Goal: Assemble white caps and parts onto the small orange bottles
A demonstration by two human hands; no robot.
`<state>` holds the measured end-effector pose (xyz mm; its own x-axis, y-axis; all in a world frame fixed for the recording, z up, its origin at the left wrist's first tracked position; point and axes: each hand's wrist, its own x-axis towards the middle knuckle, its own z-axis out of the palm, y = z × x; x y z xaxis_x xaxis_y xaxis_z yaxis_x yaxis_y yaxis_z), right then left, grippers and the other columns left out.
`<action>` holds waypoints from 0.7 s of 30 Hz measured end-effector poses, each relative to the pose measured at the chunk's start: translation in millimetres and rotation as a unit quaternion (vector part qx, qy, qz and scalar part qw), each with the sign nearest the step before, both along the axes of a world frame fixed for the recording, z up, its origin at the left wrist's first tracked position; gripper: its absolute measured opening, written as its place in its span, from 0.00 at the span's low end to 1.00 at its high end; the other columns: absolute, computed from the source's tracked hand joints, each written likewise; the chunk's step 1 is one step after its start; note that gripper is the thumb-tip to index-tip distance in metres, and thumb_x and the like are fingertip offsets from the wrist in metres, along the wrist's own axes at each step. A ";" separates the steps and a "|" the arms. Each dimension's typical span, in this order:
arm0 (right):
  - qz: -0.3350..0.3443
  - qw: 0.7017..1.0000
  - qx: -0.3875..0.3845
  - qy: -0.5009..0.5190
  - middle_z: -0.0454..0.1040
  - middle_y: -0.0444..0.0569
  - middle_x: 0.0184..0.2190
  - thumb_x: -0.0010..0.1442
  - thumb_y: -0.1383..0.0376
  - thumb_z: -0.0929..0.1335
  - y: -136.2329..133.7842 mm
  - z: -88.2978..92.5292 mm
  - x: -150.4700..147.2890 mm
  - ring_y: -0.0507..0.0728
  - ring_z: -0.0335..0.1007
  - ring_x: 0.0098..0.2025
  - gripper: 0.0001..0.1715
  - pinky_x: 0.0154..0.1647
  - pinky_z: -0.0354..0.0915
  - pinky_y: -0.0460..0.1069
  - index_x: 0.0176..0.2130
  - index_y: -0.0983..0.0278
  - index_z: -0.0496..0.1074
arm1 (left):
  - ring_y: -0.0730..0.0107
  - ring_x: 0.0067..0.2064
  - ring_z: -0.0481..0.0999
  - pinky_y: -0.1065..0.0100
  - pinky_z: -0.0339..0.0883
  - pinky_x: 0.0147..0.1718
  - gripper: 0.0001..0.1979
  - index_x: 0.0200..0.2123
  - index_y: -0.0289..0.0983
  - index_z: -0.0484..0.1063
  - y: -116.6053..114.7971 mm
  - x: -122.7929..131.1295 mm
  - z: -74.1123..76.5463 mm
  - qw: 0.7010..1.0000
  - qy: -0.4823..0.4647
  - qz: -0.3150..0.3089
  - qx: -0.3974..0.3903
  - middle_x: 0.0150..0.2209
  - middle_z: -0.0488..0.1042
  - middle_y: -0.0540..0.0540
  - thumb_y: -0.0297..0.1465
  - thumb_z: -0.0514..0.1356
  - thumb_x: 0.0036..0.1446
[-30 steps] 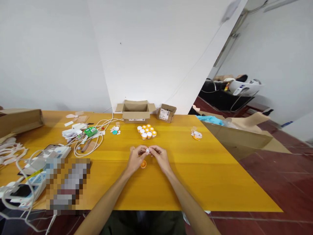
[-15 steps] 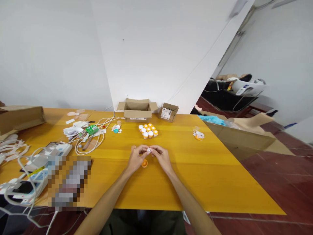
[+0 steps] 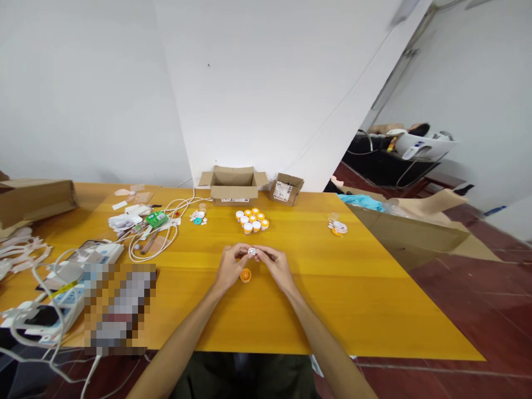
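Left hand (image 3: pixel 228 270) and right hand (image 3: pixel 278 269) pinch a white disc (image 3: pixel 251 251). Tubs (image 3: pixel 253 219) stand between it and a box (image 3: pixel 234 194).

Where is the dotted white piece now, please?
Just left of the head view's centre, the dotted white piece is held between left hand and right hand, near the orange part.

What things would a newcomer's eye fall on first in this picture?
Probably first on the left hand and right hand, holding a small white piece with dark spots over the yellow-brown table. Close below it in the picture, an orange round part stands out. Beyond the hands, a tight cluster of white-and-orange containers sits in front of an open cardboard box.
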<state>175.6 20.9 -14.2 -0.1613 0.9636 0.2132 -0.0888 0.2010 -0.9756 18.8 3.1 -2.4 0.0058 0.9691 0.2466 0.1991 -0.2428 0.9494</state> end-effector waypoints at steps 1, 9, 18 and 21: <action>0.007 1.000 -0.001 0.003 0.83 0.49 0.35 0.53 0.49 0.73 0.4 -0.4 0.2 0.58 0.76 0.34 0.19 0.39 0.73 0.54 0.38 0.59 0.83 | 0.66 0.36 0.81 0.65 0.74 0.42 0.06 0.37 0.39 0.78 0.3 -0.6 -0.1 1.000 -0.001 0.004 -0.002 0.34 0.83 0.46 0.33 0.65 0.55; 0.000 1.000 -0.019 0.013 0.83 0.48 0.33 0.52 0.54 0.74 1.5 -0.7 1.7 0.57 0.75 0.33 0.14 0.39 0.73 0.54 0.36 0.58 0.82 | 0.66 0.37 0.81 0.65 0.73 0.41 0.05 0.36 0.39 0.79 0.9 -0.3 -1.1 1.000 0.004 0.005 0.001 0.33 0.83 0.47 0.30 0.65 0.54; -0.015 0.999 -0.029 0.030 0.81 0.47 0.27 0.49 0.54 0.75 0.5 1.5 0.9 0.56 0.72 0.29 0.13 0.34 0.70 0.50 0.32 0.60 0.82 | 0.66 0.36 0.81 0.66 0.73 0.42 0.06 0.36 0.38 0.79 1.1 -0.4 0.4 1.000 -0.017 -0.008 -0.006 0.34 0.83 0.46 0.31 0.66 0.53; -0.006 0.999 -0.034 0.042 0.81 0.47 0.28 0.49 0.54 0.75 0.7 1.4 1.0 0.56 0.72 0.29 0.14 0.34 0.70 0.51 0.32 0.60 0.82 | 0.66 0.36 0.81 0.67 0.73 0.41 0.06 0.35 0.38 0.79 1.6 -0.6 0.6 0.999 -0.030 -0.010 -0.014 0.33 0.83 0.46 0.33 0.67 0.52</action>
<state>176.6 21.6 -12.8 -0.1341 0.9781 0.1593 -0.1680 0.1360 -0.9764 18.2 4.8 -1.8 0.0110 0.9755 0.2198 0.1376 -0.2192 0.9659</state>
